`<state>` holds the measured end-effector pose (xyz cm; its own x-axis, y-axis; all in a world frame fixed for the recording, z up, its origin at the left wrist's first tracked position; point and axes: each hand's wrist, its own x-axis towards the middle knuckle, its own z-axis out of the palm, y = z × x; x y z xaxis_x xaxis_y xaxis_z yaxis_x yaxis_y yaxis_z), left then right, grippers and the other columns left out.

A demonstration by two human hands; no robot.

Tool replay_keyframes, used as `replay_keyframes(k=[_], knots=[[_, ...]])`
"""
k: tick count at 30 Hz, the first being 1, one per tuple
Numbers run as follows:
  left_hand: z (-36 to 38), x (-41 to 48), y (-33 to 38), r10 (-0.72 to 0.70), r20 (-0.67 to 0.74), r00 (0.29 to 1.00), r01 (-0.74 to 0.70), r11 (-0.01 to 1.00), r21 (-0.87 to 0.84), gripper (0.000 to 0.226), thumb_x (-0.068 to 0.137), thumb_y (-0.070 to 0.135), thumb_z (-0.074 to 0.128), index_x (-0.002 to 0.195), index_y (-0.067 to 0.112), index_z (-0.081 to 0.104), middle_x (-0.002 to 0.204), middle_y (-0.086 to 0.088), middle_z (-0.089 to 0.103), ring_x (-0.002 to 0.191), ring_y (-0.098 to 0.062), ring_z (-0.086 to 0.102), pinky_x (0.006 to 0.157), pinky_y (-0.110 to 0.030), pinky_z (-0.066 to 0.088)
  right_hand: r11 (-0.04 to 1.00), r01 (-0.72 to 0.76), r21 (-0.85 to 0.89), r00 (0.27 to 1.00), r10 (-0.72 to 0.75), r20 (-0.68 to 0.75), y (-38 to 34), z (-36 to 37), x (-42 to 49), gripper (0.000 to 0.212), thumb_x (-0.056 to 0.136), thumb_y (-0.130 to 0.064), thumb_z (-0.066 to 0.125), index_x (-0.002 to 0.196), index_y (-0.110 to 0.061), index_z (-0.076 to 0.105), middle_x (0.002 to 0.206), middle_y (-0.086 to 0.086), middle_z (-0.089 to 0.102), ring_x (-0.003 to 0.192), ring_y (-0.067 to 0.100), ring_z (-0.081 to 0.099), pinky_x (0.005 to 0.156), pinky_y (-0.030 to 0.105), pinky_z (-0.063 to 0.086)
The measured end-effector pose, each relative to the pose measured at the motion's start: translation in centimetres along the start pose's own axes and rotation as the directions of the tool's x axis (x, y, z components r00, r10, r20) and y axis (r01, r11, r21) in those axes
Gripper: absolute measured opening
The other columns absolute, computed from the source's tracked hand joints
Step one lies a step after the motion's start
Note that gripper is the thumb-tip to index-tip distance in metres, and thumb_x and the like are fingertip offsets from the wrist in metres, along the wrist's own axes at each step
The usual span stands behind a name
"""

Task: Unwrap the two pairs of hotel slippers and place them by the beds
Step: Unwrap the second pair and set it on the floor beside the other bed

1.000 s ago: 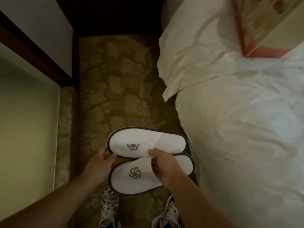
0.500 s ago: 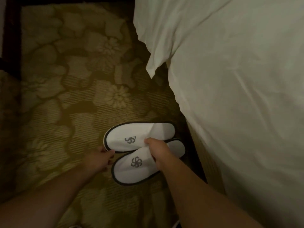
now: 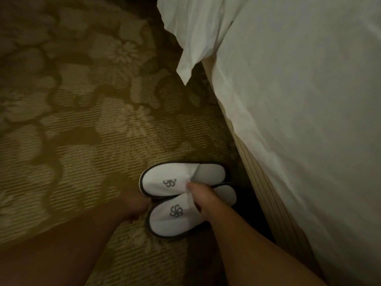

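Note:
Two white hotel slippers with dark trim and a grey swirl logo lie side by side low over the carpet, toes pointing left. The far slipper (image 3: 177,179) is beside the near slipper (image 3: 175,215). My right hand (image 3: 203,198) pinches the upper edges of both slippers where they meet. My left hand (image 3: 135,207) is at the toe ends, its fingers curled against the slippers' left edges; whether it grips them is unclear. The bed (image 3: 299,120) with its white sheet stands just right of the slippers.
Patterned gold-brown floral carpet (image 3: 82,131) covers the floor to the left and ahead. A white sheet corner (image 3: 187,65) hangs off the bed's edge. The striped bed base (image 3: 261,182) runs diagonally beside the slippers.
The view has dropped closer to the floor and both hands have lowered the slippers toward the carpet next to the bed. My shoes have left the view.

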<state>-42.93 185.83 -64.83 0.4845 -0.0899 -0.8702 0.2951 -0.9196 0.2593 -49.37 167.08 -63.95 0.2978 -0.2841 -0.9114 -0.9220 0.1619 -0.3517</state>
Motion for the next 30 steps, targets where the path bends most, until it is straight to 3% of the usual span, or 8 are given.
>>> replay_keyframes(k=[3,6,9,12,15,19,23,30], knots=[[1.0,0.8,-0.2,0.196,-0.172,0.965,-0.167,0.971,0.17,0.025,0.088,0.026,0.059,0.109,0.013,0.063,0.114,-0.01,0.063,0.101,-0.026,0.063,0.088,-0.038,0.053,0.998,0.039,-0.05,0.999,-0.039,0.007,0.4,0.1,0.9,0.057,0.093,-0.041,0.052,0.14,-0.009,0.046,0.136,0.017,0.053,0.12,0.036,0.05,0.106,0.049,0.041],[0.8,0.3,-0.5,0.304,-0.395,0.867,-0.193,0.935,0.297,0.041,0.079,0.028,0.06,0.116,0.017,0.049,0.119,-0.011,0.051,0.106,-0.031,0.054,0.084,-0.039,0.048,0.987,0.089,-0.131,0.996,-0.089,0.002,0.5,0.2,1.2,0.055,0.094,-0.041,0.049,0.14,-0.011,0.046,0.138,0.016,0.052,0.122,0.036,0.049,0.107,0.05,0.04],[0.8,0.8,-0.7,0.499,-0.261,0.827,-0.305,0.787,0.536,0.067,0.078,0.026,0.06,0.138,0.027,0.033,0.142,-0.007,0.032,0.124,-0.031,0.038,0.097,-0.045,0.043,0.978,0.149,-0.147,0.989,-0.147,0.026,0.5,0.1,1.5,0.055,0.093,-0.041,0.048,0.143,-0.019,0.041,0.141,0.012,0.048,0.122,0.033,0.048,0.104,0.045,0.04],[0.9,1.7,-0.6,0.486,-0.198,0.851,-0.312,0.772,0.553,0.076,0.081,0.028,0.059,0.147,0.03,0.021,0.153,-0.005,0.02,0.135,-0.031,0.026,0.105,-0.048,0.037,0.983,0.16,-0.092,0.987,-0.162,-0.014,1.2,0.1,1.9,0.075,0.087,-0.048,0.056,0.15,-0.031,0.018,0.146,0.01,0.04,0.123,0.033,0.046,0.087,0.038,0.038],[1.2,2.6,-0.5,0.474,-0.196,0.859,-0.307,0.781,0.545,0.079,0.081,0.034,0.062,0.147,0.029,0.02,0.154,-0.006,0.021,0.135,-0.032,0.028,0.105,-0.049,0.038,0.959,0.228,-0.168,0.942,-0.261,-0.212,2.8,0.4,1.4,0.091,0.079,-0.061,0.06,0.149,-0.04,0.008,0.14,0.006,0.049,0.12,0.031,0.052,0.088,0.041,0.046],[1.5,3.2,-0.4,0.454,-0.206,0.867,-0.299,0.804,0.513,0.083,0.076,0.048,0.063,0.147,0.03,0.021,0.154,-0.008,0.02,0.135,-0.033,0.029,0.106,-0.049,0.037,0.901,0.302,-0.311,0.846,-0.404,-0.349,5.1,0.0,0.5,0.081,0.062,-0.081,0.05,0.124,-0.03,0.048,0.113,-0.004,0.062,0.107,0.021,0.058,0.093,0.044,0.05],[1.6,3.3,-0.2,0.459,-0.197,0.866,-0.302,0.795,0.526,0.084,0.073,0.052,0.061,0.146,0.03,0.024,0.153,-0.009,0.02,0.135,-0.034,0.028,0.106,-0.049,0.037,0.628,0.289,-0.722,0.808,-0.565,-0.167,6.9,-0.1,0.5,0.07,0.071,-0.079,0.043,0.107,-0.023,0.065,0.112,-0.002,0.061,0.107,0.02,0.053,0.098,0.042,0.043],[1.5,3.4,-0.2,0.454,-0.199,0.869,-0.293,0.794,0.532,0.084,0.076,0.063,0.059,0.145,0.03,0.025,0.155,-0.009,0.017,0.136,-0.035,0.027,0.107,-0.05,0.036,0.793,0.301,-0.529,0.893,-0.43,-0.136,6.7,0.9,1.2,0.039,0.087,-0.056,0.054,0.087,-0.018,0.064,0.101,0.005,0.068,0.093,0.021,0.064,0.085,0.036,0.054]])
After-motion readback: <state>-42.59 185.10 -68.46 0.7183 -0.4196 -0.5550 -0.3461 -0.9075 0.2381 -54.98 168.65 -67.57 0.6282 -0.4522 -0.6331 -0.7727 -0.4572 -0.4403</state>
